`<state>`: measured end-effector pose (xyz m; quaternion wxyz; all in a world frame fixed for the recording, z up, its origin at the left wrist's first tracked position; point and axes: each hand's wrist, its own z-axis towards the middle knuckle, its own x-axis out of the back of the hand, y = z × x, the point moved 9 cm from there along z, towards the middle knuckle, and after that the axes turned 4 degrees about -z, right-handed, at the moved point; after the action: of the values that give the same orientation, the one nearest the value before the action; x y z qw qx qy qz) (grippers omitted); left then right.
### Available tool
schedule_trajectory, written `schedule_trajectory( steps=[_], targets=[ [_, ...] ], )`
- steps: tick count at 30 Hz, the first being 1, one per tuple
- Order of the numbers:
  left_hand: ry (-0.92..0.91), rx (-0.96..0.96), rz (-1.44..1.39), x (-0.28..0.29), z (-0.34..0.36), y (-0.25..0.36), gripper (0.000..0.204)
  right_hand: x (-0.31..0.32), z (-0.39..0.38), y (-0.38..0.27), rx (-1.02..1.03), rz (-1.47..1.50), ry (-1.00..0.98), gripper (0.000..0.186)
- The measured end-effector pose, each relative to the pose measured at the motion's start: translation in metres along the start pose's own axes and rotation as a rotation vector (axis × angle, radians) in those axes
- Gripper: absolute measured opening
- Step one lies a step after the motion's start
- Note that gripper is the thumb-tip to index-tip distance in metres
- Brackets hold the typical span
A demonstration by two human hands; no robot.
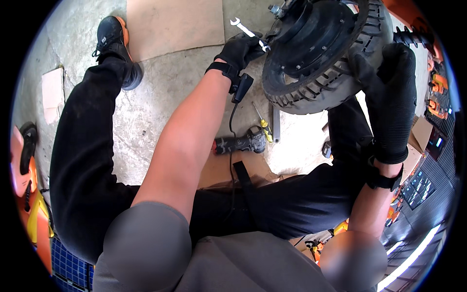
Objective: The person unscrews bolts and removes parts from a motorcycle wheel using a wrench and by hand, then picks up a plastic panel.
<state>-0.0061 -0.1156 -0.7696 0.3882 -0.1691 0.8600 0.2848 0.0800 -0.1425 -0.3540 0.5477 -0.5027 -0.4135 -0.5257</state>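
My left hand (242, 50), in a black glove, is closed around a silver wrench (247, 31); the wrench's two ends stick out past the fingers. Just to the right of it stands a wheel with a thick, knobbly tyre (311, 100) and a dark hub (316, 46). A threaded axle end with a nut (276, 10) juts from the hub's upper left. On the tyre's right side lies my gloved right hand (391, 92), its thumb and fingers bent against the rubber. Some of those fingertips are hidden.
Below the wheel, on the concrete floor, lie a cordless power tool (243, 141), a yellow-handled screwdriver (264, 125) and a metal bar (276, 119). Flat cardboard (175, 24) covers the floor ahead. A black coil spring (411, 36) and orange bodywork stand at right. My legs flank the work.
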Motion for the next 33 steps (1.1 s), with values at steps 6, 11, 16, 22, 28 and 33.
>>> schedule_trajectory(
  steps=[6, 11, 16, 22, 28, 33],
  targets=[
    [-0.002, -0.050, 0.255, 0.000, -0.013, 0.035, 0.024, 0.000, 0.001, 0.002, -0.025, 0.025, -0.013, 0.043],
    [-0.111, -0.131, 0.269, -0.032, -0.040, 0.068, 0.022, -0.001, 0.000, 0.006, -0.035, 0.034, -0.033, 0.044],
    [-0.178, -0.125, 0.437, -0.050, -0.055, 0.071, 0.021, -0.005, -0.002, -0.001, -0.035, 0.187, -0.052, 0.037],
    [-0.197, -0.236, 0.386, -0.054, -0.065, 0.072, 0.020, -0.005, -0.002, 0.002, -0.042, 0.202, -0.047, 0.036],
    [-0.194, -0.221, 0.260, -0.042, -0.059, 0.071, 0.021, -0.001, -0.001, -0.001, -0.006, 0.075, -0.042, 0.036],
    [-0.093, -0.165, 0.111, -0.013, -0.045, 0.067, 0.023, -0.002, 0.000, 0.001, -0.049, -0.015, -0.070, 0.038]
  ],
)
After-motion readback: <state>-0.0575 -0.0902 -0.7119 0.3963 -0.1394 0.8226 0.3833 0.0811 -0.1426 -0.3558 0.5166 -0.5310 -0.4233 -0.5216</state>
